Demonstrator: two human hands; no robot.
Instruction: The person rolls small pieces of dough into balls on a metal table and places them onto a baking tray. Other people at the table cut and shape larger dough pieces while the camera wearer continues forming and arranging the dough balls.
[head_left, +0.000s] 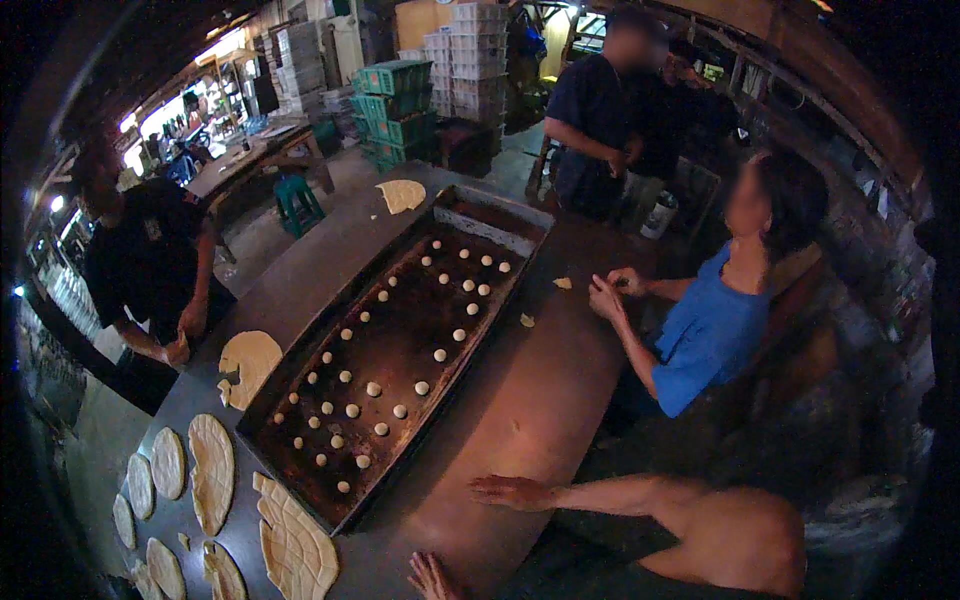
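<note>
My right hand (508, 492) lies palm down on the bare metal tabletop (520, 420), fingers stretched out, to the right of a long rusty baking tray (390, 330) holding several small pale dough balls (380, 429). My left hand (430, 575) is at the lower edge, fingers spread on the tabletop, holding nothing that I can see. To its left lie a scored flat dough sheet (295, 535) and several flat dough rounds (212, 470). A torn dough sheet (255, 365) lies left of the tray, another (400, 196) beyond it.
A worker in blue (715, 330) at the right holds both hands together above the table. A worker in dark clothes (150, 270) stands at the left, two people (590, 130) at the back. Green crates (395, 110), a stool (298, 210) and a workbench (240, 160) are behind.
</note>
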